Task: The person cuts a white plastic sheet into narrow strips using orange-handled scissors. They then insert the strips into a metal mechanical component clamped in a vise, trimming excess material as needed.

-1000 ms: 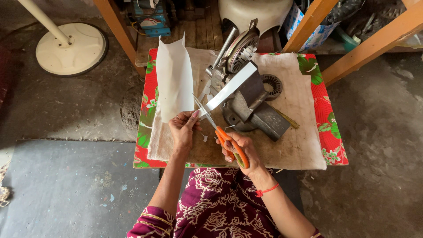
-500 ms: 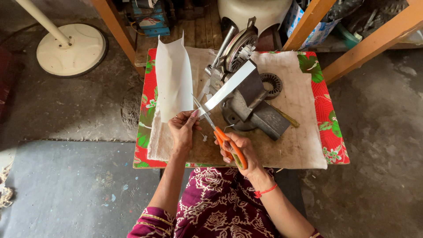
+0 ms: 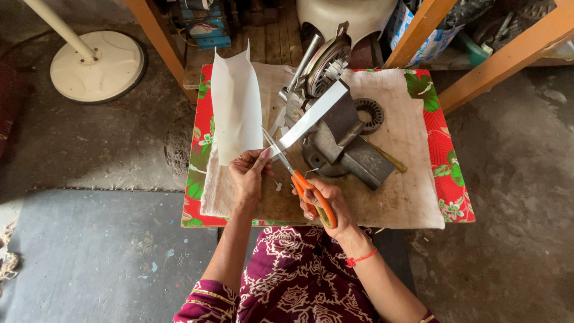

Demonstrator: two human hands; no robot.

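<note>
At the near edge of the low wooden bench (image 3: pixel 412 203), the person's lap in a maroon garment patterned in white (image 3: pixel 299 275) sat closest to the camera. The right hand (image 3: pixel 326 203), a red thread at its wrist, was closed through the loops of a pair of orange-handled scissors (image 3: pixel 305 185); the metal blades stood a little apart and pointed toward the far left, meeting the white sheet. The left hand (image 3: pixel 251 173) was pinched shut on the lower edge of a large white sheet of thin paper-like material (image 3: pixel 236 107), which rose upright and slightly curled over the bench's left half. From the cut, a narrow white strip (image 3: pixel 314 113) ran off toward the far right, lying across the machine. Small white scraps lay on the bench between the two hands.

The bench was covered by a worn off-white cloth (image 3: pixel 412 137) over a red floral cloth (image 3: pixel 451 173) that showed along the left and right edges. At the middle stood a dark metal hand-operated machine with a block base (image 3: pixel 353 155) and a grey wheel at its far end, with a round toothed metal ring (image 3: pixel 368 113) just to its right.

Beyond the far left corner, a round white stand base with a pole (image 3: pixel 95 66) rested on the concrete floor, and orange-painted wooden frame pieces (image 3: pixel 502 57) crossed the far right.
</note>
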